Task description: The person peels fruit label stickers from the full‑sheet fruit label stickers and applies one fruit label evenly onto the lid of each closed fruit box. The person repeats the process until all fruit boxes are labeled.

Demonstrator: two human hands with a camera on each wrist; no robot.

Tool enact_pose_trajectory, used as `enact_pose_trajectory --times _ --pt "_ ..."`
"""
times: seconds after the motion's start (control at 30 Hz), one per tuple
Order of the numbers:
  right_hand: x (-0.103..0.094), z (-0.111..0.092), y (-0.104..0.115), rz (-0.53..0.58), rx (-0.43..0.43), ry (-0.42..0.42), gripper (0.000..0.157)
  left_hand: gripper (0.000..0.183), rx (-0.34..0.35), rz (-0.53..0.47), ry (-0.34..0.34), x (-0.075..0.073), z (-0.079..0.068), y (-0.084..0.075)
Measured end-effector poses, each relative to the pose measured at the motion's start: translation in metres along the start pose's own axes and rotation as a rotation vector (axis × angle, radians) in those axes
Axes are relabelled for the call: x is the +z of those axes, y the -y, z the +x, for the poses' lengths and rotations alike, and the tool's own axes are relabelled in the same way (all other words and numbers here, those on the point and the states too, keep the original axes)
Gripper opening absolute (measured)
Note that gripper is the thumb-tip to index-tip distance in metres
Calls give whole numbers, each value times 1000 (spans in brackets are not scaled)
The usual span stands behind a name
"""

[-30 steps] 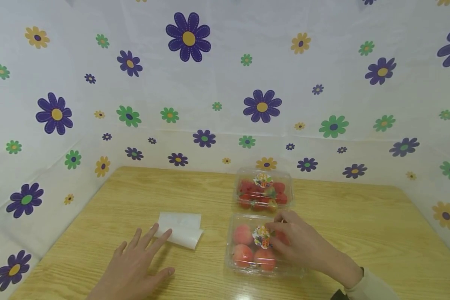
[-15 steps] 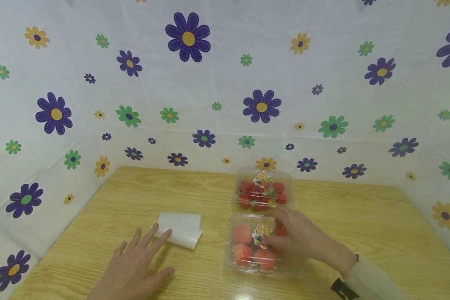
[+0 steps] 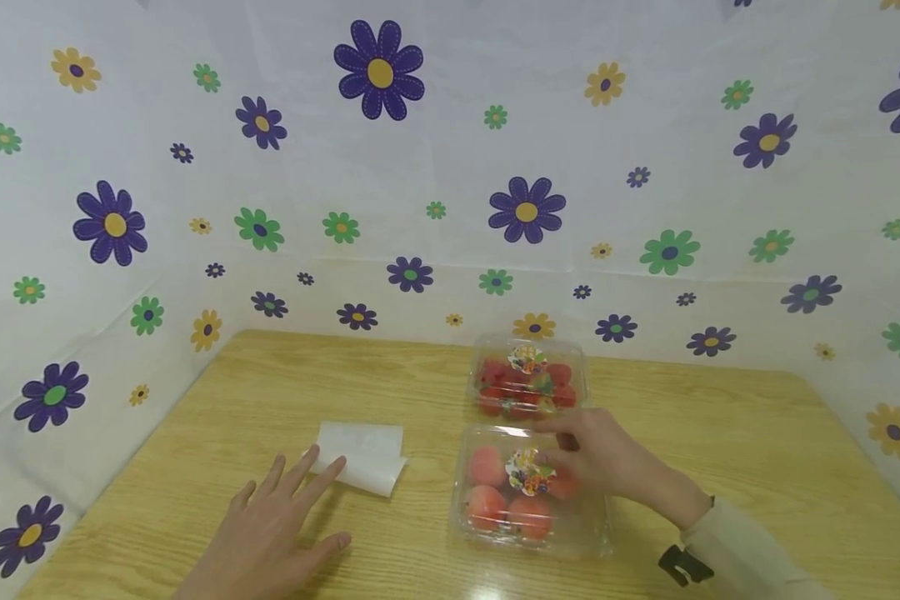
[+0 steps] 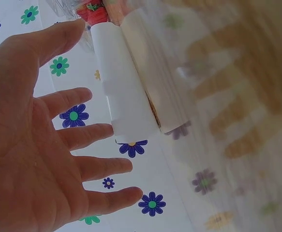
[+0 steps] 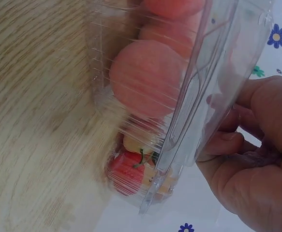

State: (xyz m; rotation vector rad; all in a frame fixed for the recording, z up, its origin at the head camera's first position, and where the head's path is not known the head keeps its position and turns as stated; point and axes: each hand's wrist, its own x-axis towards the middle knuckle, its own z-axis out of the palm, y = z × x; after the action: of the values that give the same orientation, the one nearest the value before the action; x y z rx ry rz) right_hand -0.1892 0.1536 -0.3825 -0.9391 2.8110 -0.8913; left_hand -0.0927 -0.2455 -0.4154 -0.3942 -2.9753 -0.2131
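My left hand [image 3: 270, 525] lies with fingers spread on the table, its fingertips right at a curled piece of white paper [image 3: 360, 458]. The left wrist view shows the paper [image 4: 126, 87] bent up beyond the fingers. A clear plastic box [image 3: 585, 533] of peaches stands right of the middle, lid on. My right hand [image 3: 607, 458] is over the lid's right side, thumb and fingers touching around a fruit-printed sticker [image 3: 527, 473]. The right wrist view shows the right hand [image 5: 257, 150] with bent fingers against the lid; the fingertips are partly hidden behind it.
Just behind the peaches stands a second clear box of strawberries [image 3: 521, 392], with a similar sticker [image 3: 527, 360] on its lid. The wooden table [image 3: 330, 367] is bounded by white cloth [image 3: 450, 167] with printed flowers at the back and sides.
My right hand shifts over the lid; its thumb has moved off the sticker's middle to its right side, showing more of the print. The left hand and the paper stay in place.
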Motion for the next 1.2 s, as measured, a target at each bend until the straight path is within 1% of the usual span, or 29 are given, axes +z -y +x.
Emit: enact_pose_trajectory --times 0.13,0.2,0.27,0.4,0.47,0.57,0.67,0.77,1.0,1.07,1.2 --pt "0 0 -1 -13 -27 -19 29 79 4 -4 -3 0 0 0" --pt "1 1 1 -28 -14 -13 30 79 9 -7 -8 0 1 -1" --pt "2 3 5 -49 31 7 37 79 14 -8 -14 0 1 0" --pt "6 6 17 -141 134 54 64 79 20 -11 -19 0 1 0" --pt "8 8 21 -179 173 70 69 79 19 -14 -15 0 1 0" --pt "11 10 24 -208 214 68 65 79 9 -19 -1 -1 1 1" --pt "12 13 24 -206 223 35 53 79 -5 -24 16 -1 1 1" --pt "13 15 22 -183 200 -4 44 80 -13 -27 25 -2 1 1" --pt "13 12 14 -121 71 -64 23 79 -15 -27 24 -2 0 1" --pt "11 10 13 -108 44 -61 23 79 -16 -30 31 -2 1 1" --pt "5 4 13 -98 4 -30 33 76 -19 -28 39 -3 1 2"
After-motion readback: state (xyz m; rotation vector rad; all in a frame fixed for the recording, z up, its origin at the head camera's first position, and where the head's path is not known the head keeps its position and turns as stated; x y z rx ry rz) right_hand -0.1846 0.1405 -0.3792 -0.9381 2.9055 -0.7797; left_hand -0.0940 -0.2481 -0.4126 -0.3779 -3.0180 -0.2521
